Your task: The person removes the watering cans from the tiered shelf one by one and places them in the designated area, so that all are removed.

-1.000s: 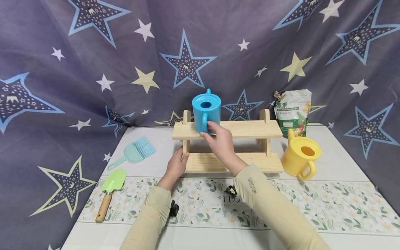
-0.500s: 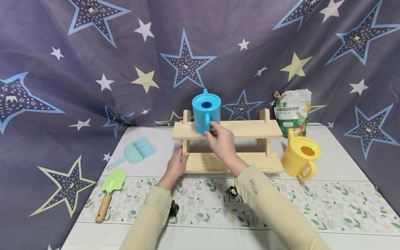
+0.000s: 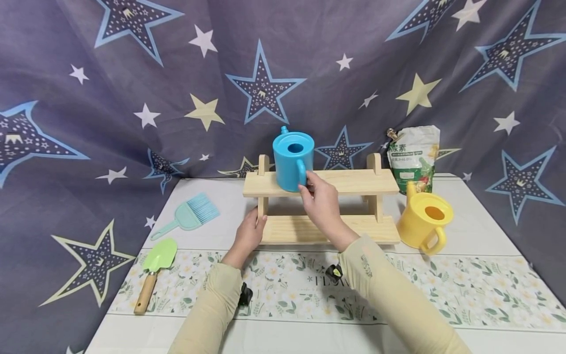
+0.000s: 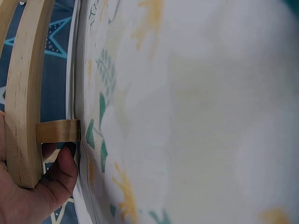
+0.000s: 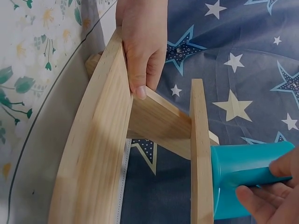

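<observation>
A blue watering can [image 3: 286, 169] stands upright near the left end of the upper board of a two-tier wooden shelf [image 3: 358, 182]. Its handle faces front and slightly right, with the spout tip at the back left. My right hand [image 3: 324, 202] pinches that handle between thumb and fingers; the right wrist view also shows the can [image 5: 229, 186] against the upper board. At the shelf's left end, my left hand [image 3: 248, 235] grips the lower part beside the upright [image 5: 163, 123]. In the left wrist view, its thumb and fingers wrap round the wooden board [image 4: 23, 98].
A yellow watering can [image 3: 417, 228] stands right of the shelf, before a white-and-green pouch [image 3: 413, 157] with a clip. To the left lie a small teal brush with dustpan [image 3: 190, 216] and a green trowel [image 3: 155, 265]. A star-patterned curtain [image 3: 177, 73] hangs behind the table.
The blue watering can has turned in place: its handle has swung right and its spout left. My right hand has moved right with the handle. My left hand stays on the shelf.
</observation>
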Tool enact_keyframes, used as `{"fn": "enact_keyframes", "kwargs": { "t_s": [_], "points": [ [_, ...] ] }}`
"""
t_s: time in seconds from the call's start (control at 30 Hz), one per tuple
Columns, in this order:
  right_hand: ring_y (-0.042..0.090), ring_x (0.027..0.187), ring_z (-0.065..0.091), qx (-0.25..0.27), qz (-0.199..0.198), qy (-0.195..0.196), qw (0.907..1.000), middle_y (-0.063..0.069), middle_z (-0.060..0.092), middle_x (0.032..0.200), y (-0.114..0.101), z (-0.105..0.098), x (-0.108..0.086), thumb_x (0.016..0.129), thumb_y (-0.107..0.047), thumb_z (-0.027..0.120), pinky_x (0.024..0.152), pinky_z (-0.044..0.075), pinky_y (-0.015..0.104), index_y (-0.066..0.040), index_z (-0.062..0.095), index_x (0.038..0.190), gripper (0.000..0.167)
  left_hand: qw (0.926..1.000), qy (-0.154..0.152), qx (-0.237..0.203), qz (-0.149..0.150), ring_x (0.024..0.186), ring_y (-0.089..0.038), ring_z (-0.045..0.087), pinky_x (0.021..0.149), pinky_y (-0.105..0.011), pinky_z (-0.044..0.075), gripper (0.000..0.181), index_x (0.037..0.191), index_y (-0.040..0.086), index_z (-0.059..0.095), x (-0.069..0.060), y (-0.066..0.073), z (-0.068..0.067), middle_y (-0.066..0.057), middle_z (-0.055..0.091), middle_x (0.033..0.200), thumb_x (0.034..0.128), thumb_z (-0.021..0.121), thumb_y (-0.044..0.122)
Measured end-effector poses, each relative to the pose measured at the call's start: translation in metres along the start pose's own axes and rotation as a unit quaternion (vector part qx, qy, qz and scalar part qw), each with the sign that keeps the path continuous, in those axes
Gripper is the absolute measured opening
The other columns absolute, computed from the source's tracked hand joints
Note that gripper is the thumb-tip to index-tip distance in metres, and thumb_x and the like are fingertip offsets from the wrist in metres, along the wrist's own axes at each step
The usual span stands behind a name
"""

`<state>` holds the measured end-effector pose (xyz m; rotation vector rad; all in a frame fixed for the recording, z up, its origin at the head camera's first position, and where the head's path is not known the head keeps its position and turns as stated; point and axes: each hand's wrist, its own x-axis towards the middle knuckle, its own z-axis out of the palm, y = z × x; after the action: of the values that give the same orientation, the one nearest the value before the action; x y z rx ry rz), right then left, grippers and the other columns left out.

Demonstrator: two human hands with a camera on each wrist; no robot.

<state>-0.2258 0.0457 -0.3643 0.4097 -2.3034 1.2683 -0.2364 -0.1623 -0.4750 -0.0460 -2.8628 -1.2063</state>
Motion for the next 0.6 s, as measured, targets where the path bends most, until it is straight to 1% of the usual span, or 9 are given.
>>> {"fn": "enact_keyframes", "kwargs": {
  "t_s": [0.27,0.6],
  "points": [
    [0.027,0.09,0.072,0.016,-0.004,0.001,0.9999,0.018,0.072,0.104,0.004,-0.009,-0.004,0.094,-0.006,0.065,0.076,0.059,0.035,-0.001,0.065,0.119,0.026,1.0,-0.004,-0.001,-0.003,0.135,-0.037,0.04,0.111,-0.051,0.031,0.051,0.149,0.003,0.036,-0.001,0.001,-0.001,-0.02,0.041,0.147,0.1047,0.044,0.028],
    [0.026,0.092,0.071,0.025,-0.011,0.008,0.9996,0.017,0.071,0.107,0.011,-0.023,-0.01,0.094,-0.005,0.066,0.076,0.059,0.033,0.0,0.064,0.122,0.029,1.0,-0.007,0.004,-0.006,0.136,-0.035,0.039,0.112,-0.05,0.03,0.05,0.149,0.005,0.037,0.001,0.0,0.0,-0.019,0.041,0.148,0.1049,0.044,0.028]
  ]
}}
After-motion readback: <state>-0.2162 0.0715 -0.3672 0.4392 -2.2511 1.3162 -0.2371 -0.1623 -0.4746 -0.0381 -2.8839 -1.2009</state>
